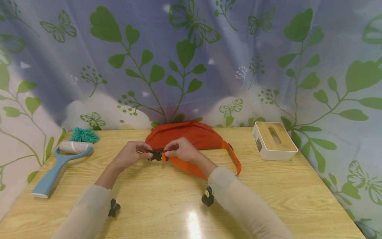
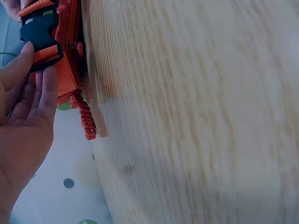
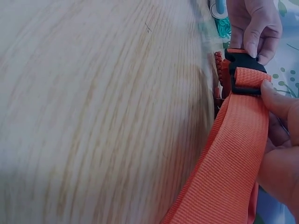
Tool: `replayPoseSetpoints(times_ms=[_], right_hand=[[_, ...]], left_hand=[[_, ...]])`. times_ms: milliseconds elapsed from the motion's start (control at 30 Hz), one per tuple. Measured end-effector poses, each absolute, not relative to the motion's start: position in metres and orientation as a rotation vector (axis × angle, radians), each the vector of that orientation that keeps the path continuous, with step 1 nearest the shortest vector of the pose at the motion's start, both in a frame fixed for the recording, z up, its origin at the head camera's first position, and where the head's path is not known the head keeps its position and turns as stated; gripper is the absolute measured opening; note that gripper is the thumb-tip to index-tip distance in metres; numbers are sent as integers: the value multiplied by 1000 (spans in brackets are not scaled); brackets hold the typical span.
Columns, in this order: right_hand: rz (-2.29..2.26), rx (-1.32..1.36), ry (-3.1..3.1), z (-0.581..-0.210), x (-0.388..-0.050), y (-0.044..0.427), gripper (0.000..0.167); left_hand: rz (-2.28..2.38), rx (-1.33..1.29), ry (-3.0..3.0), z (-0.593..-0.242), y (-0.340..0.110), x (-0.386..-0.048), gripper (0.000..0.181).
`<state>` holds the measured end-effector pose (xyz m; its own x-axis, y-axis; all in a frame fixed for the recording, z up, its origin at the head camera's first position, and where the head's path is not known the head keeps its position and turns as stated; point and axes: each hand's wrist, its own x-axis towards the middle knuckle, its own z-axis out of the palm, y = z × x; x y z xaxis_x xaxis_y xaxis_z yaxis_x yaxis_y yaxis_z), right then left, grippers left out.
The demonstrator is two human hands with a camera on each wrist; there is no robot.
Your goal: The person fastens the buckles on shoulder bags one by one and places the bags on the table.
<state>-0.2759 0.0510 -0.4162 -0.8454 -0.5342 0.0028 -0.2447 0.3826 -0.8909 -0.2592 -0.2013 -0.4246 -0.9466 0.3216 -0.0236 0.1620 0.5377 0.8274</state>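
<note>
A red waist bag [image 1: 188,134] lies at the back middle of the table, against the printed curtain. In front of it, a black side-release buckle [image 1: 156,155] spans the two hands, its halves joined. My left hand [image 1: 131,154] pinches the buckle's left end between thumb and fingers, where a short orange web is threaded. From the other side my right hand [image 1: 183,151] pinches the strap end of the buckle. The wide orange strap [image 3: 224,154] runs back from there in the right wrist view. A braided red zipper pull [image 2: 85,116] hangs at the bag's end.
On the left lie a blue-handled lint roller [image 1: 56,169] and a bundle of teal yarn [image 1: 84,135]. A white tissue box [image 1: 277,154] with a wooden top stands at the back right. The wooden table [image 1: 161,205] meets the curtain [image 1: 191,66] behind.
</note>
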Motion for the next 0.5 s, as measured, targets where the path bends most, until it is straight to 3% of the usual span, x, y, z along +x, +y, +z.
replayPoseSetpoints(times_ms=[500], right_hand=[[-1380,-712,2473,-416,-275,47,9]], left_hand=[[1369,419,2625,-425,-199,-261,16]])
